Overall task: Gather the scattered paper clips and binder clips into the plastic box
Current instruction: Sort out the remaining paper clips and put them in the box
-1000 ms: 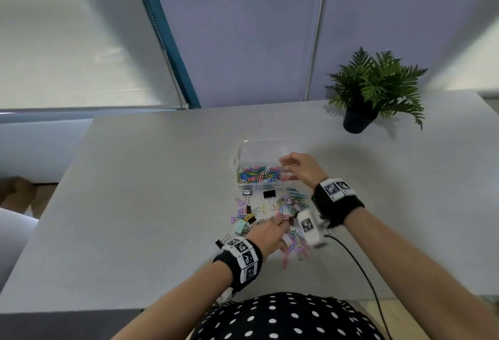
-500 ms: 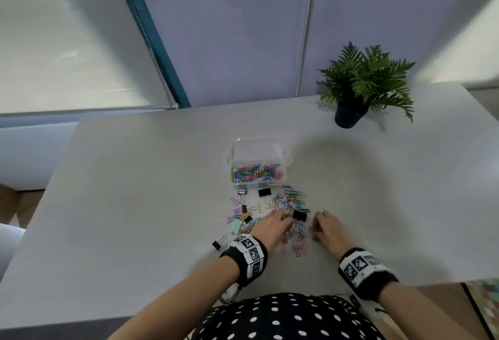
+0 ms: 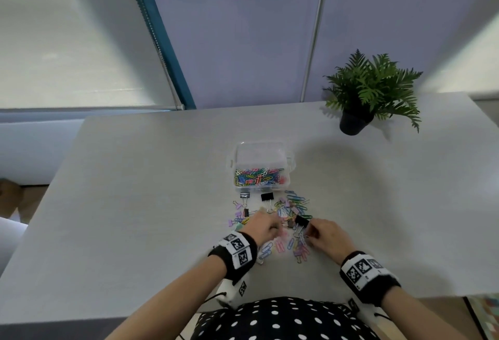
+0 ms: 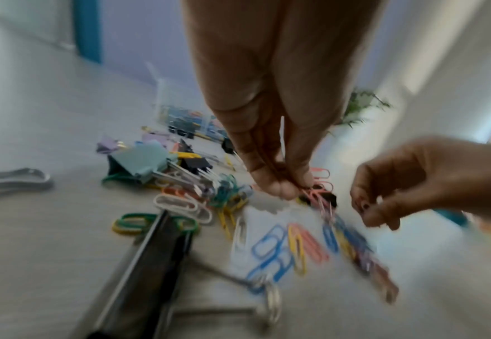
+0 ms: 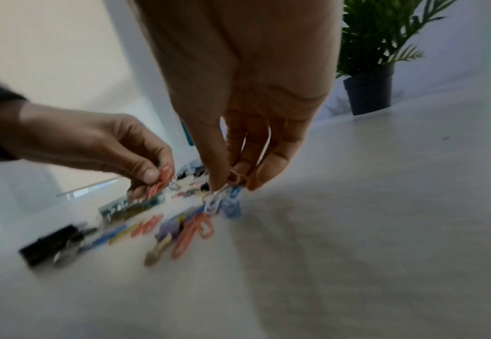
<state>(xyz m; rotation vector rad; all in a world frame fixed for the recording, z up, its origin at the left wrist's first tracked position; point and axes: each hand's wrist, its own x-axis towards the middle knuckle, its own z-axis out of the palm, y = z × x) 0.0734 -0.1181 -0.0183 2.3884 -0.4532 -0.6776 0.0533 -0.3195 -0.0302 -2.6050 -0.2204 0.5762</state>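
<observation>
A clear plastic box [image 3: 287,163] holding coloured paper clips stands mid-table. Just in front of it lies a scatter of paper clips [image 3: 295,204] and binder clips [image 3: 266,196]. My left hand [image 3: 266,227] is down in the pile and pinches pink paper clips [image 4: 318,191] between thumb and fingers; the same pinch shows in the right wrist view [image 5: 160,181]. My right hand [image 3: 322,233] is at the pile's right side, its fingertips pinching a few paper clips [image 5: 224,190] just above the table. A black binder clip [image 3: 301,221] lies between the hands.
A potted fern [image 3: 370,91] stands at the back right of the grey table [image 3: 135,204]. A large black binder clip [image 4: 140,270] lies close under my left wrist. Wall and window blinds lie behind the table's far edge.
My right hand has come back from over the box to the pile's right side and now pinches clips. The left hand stayed in the pile, picking at pink clips.
</observation>
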